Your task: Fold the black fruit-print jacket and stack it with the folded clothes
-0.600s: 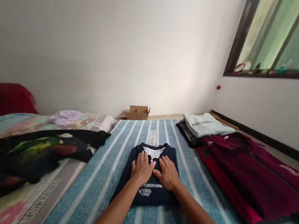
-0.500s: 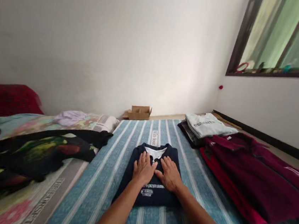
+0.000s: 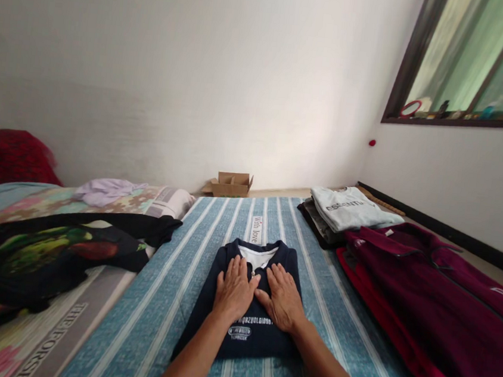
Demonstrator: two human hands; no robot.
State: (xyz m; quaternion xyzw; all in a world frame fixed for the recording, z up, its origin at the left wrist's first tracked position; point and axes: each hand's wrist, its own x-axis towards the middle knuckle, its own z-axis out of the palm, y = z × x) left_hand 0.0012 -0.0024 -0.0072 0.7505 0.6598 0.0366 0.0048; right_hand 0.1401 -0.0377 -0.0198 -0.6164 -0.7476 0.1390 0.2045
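Observation:
A navy zip-neck shirt (image 3: 257,345) lies folded, collar away from me, on the blue striped bedsheet (image 3: 150,298). White lettering crosses its front, and a pale lining shows inside the collar. My left hand (image 3: 235,289) rests flat on the left of its chest, fingers stretched toward the collar. On the other side of the zip, my right hand (image 3: 282,297) lies flat with its fingers stretched too. Both thumbs point in toward the zip, with a narrow gap between them. Neither hand grips the cloth.
At the right are a maroon garment pile (image 3: 436,310) and a stack topped by a pale grey shirt (image 3: 352,210). A black patterned garment (image 3: 70,247) spreads over the floral bedding at left. Beyond the bed sits a cardboard box (image 3: 232,185) by the wall.
My view has shifted slightly. Both hands stay flat on the navy shirt in nearly the same places, and the shirt stays folded.

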